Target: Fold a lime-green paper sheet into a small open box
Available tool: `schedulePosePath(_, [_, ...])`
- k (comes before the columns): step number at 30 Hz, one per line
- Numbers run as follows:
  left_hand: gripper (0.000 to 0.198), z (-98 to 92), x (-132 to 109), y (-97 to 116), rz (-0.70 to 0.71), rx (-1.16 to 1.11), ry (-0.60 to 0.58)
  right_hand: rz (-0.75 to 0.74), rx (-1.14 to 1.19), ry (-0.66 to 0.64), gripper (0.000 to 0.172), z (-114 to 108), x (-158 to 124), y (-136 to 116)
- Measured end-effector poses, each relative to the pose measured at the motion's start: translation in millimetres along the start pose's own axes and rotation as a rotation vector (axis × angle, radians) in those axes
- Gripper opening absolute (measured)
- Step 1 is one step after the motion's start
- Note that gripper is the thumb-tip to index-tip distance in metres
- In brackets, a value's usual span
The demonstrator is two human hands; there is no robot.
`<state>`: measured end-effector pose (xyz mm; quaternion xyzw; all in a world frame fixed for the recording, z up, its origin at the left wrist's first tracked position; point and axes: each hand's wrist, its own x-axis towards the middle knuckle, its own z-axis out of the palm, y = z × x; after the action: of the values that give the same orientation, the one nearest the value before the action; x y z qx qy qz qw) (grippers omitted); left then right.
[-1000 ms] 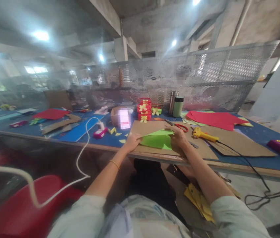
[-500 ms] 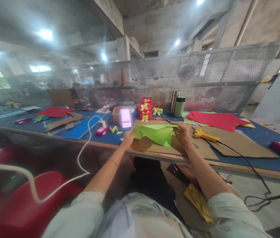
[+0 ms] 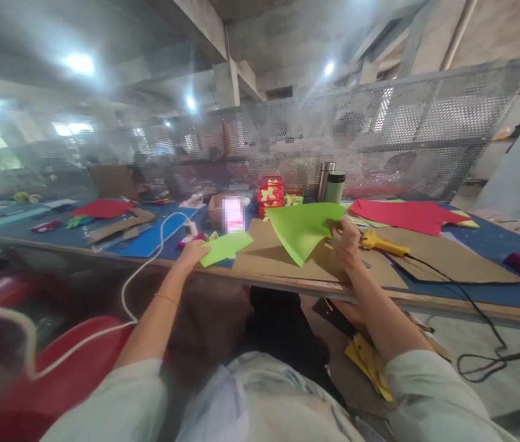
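Two pieces of bright green sheet are in your grasp, one per hand, and they are apart from each other. Your left hand (image 3: 194,253) is closed on the edge of the smaller green piece (image 3: 226,248), which is over the front of the blue tabletop (image 3: 503,245). Your right hand (image 3: 346,240) pinches the right edge of the larger green sheet (image 3: 303,226), which is raised and tilted, one corner pointing down above a brown cardboard sheet (image 3: 269,261). A second cardboard sheet (image 3: 457,261) lies to the right, with one yellow glue gun (image 3: 385,242) at its near left, trailing a single black cord (image 3: 465,298). Behind the larger sheet stand two bottles: one steel bottle (image 3: 325,178) and one pale green bottle (image 3: 334,188). Left of them is one stack of red boxes (image 3: 271,191) with yellow bows; the boxes overlap too much to count. One red sheet (image 3: 407,215) lies at right, and another red piece (image 3: 103,207) lies far left. One white cable (image 3: 165,242) runs past your left hand, and one thin bracelet (image 3: 166,298) circles that wrist.
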<state>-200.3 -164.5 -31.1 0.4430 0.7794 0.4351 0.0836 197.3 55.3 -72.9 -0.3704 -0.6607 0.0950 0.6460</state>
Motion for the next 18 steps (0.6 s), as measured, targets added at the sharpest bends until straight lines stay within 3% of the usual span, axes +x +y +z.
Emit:
schedulePosePath(5, [0.011,-7.8,9,6,0.022,0.225,0.044,0.039,0.026,0.029,0.029,1,1,1])
schedulePosePath(8, [0.012,-4.4,3,12,0.058,0.345,0.056,0.034,0.028,0.028,0.030,1,3,-1])
schedulePosePath(12, [0.032,3.7,-15,22,0.221,0.667,0.264,0.025,0.029,0.052,0.032,-1,4,-5])
schedulePosePath(14, [0.035,10.8,-20,32,0.332,0.618,0.287,0.027,0.039,0.064,0.033,-2,4,-8])
schedulePosePath(18, [0.042,38.1,-19,62,0.508,0.295,0.101,0.043,0.147,0.004,0.032,-5,4,-14])
